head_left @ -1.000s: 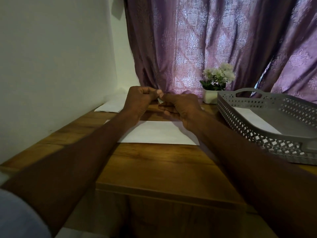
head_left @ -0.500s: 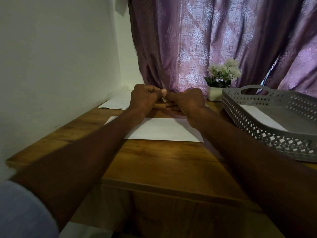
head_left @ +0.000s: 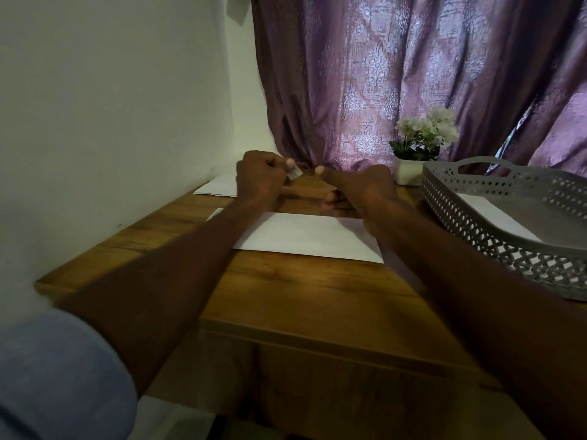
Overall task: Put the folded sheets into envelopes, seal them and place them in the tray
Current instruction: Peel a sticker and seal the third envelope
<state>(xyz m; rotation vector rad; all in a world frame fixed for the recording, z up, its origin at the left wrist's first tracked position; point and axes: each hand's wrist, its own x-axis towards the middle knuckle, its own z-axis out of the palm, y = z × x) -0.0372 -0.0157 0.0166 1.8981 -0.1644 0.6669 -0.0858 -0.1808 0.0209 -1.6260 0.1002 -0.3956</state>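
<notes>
Both hands are raised just above the far edge of the white envelope (head_left: 305, 238), which lies flat on the wooden desk (head_left: 305, 300) directly beneath the wrists. The left hand (head_left: 259, 177) is curled into a loose fist and pinches a small white scrap (head_left: 294, 173) between thumb and fingers; I judge it to be a peel-off strip from the flap, held up so it stays clear of the adhesive. The right hand (head_left: 360, 188) is curled too, thumb raised, but whether it grips anything I cannot tell. The envelope sits square to the person, probably so the flap can be pressed down next. Beyond the left hand a stack of sheets (head_left: 217, 185) waits by the wall. To the right of the right hand stands the grey tray (head_left: 470, 214), with one white envelope already lying inside it.
</notes>
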